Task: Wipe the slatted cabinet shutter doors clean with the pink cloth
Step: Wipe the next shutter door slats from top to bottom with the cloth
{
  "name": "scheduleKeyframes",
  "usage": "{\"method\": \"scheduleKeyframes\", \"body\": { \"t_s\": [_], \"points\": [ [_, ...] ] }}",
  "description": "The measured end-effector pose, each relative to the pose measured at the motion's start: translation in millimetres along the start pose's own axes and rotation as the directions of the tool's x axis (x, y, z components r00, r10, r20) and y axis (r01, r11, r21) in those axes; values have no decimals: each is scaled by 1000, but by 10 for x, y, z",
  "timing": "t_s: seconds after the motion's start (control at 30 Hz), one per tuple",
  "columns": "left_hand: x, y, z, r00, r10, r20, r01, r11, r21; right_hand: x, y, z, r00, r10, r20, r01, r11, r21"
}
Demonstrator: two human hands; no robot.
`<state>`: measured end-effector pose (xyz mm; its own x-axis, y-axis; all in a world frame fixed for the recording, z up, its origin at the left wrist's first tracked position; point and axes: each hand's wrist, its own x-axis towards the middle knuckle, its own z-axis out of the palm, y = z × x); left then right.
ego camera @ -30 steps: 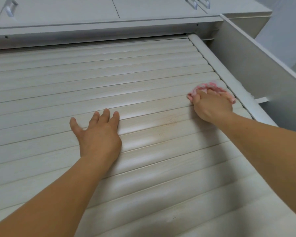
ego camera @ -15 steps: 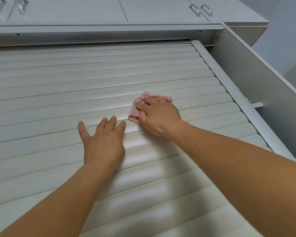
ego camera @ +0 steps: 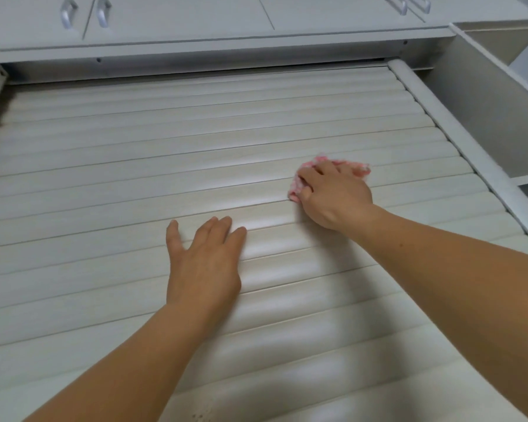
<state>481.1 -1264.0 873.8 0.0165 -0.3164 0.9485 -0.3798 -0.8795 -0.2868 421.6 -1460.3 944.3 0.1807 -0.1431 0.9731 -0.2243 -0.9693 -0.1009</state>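
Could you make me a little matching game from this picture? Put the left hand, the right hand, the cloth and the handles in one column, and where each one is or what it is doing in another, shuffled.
Things:
1. left hand
2. right hand
3. cloth
4. handles

States:
A. on the upper cabinet doors, above the shutter
B. flat on the slats, fingers straight
C. pink, bunched under a hand
D. gripping the cloth against the slats

Pairs: 1-B, 2-D, 3-C, 4-A

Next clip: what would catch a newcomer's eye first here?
The pink cloth, bunched under the right hand at centre-right, stands out against the pale slatted shutter filling the frame. The left hand lies flat on the slats at centre. Brownish specks mark a slat at the bottom edge.
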Motion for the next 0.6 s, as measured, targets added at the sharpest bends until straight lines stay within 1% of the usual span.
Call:
{"method": "scheduleKeyframes", "body": {
  "t_s": [0.17, 0.23, 0.3, 0.4, 0.5, 0.6],
  "points": [
    [-46, -21, 42, 1000, -11, -7, 11, 1000, -20, -52, -483, 66, 986, -168, -5, 168, 986, -20],
    [-49, -4, 61, 999, -20, -37, 19, 999, -31, -81, -610, 79, 969, -247, 4, 247, 969, -15],
    [-42, 29, 67, 998, -39, -58, 37, 998, -46, -121, -666, 110, 950, -313, 8, 313, 950, -6],
    [-37, 80, 87, 994, -71, -82, 66, 996, -62, -199, -590, 149, 914, -404, -30, 404, 915, -8],
    [-44, 129, 121, 990, -81, -118, 77, 996, -43, -290, -421, 161, 893, -447, -56, 444, 894, -61],
    [-24, 184, 181, 987, -63, -145, 56, 997, -55, -323, -258, 157, 913, -406, -46, 402, 912, -78]
  ]
}}
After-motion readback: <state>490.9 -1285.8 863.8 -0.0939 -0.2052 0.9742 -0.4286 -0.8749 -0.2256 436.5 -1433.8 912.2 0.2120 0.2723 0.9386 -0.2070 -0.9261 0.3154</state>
